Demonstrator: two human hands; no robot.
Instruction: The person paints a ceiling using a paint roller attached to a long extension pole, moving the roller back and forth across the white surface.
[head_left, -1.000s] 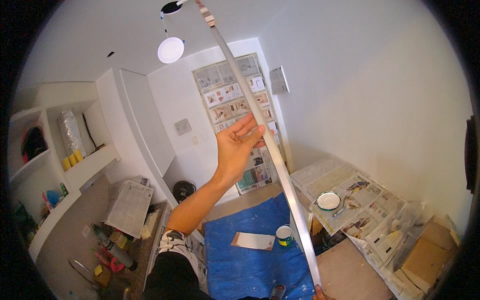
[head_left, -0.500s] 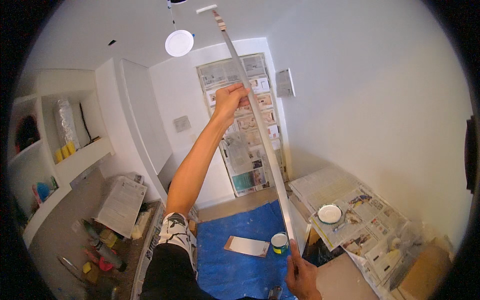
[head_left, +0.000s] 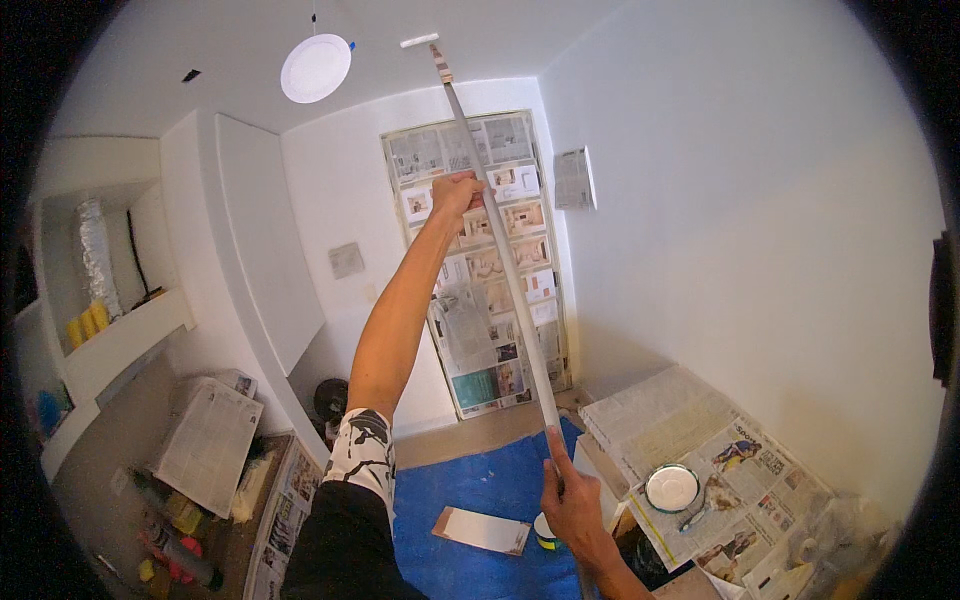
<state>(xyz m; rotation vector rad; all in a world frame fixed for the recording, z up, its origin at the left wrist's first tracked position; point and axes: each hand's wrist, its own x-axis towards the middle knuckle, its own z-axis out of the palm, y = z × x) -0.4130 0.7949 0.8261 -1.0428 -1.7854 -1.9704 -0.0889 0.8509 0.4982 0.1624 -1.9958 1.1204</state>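
I hold a long grey pole [head_left: 520, 318] that slants up toward the ceiling. On its far end, past a taped joint, a slim white paint roller [head_left: 419, 41] is at the ceiling; whether it touches cannot be told. My left hand [head_left: 458, 194] is closed around the pole's upper part, with that arm stretched out. Lower down, my right hand [head_left: 575, 505] grips the same pole. Behind the right hand, a paint can [head_left: 547, 530] is partly hidden. Beside it, a long white-topped board or tray [head_left: 483, 530] lies on a blue sheet [head_left: 445, 488].
A round white lamp [head_left: 317, 69] hangs from the ceiling, left of the roller. Newspaper covers the door [head_left: 490, 270] ahead. At right, a paint-smeared lid [head_left: 672, 488] and a brush [head_left: 694, 517] rest on newspaper. Shelves [head_left: 130, 325] and a cluttered counter [head_left: 225, 520] line the left.
The roller has moved away from the lamp, toward the far wall. My right hand has come up and forward and now covers part of the paint can. Both hands keep hold; the view has shifted.
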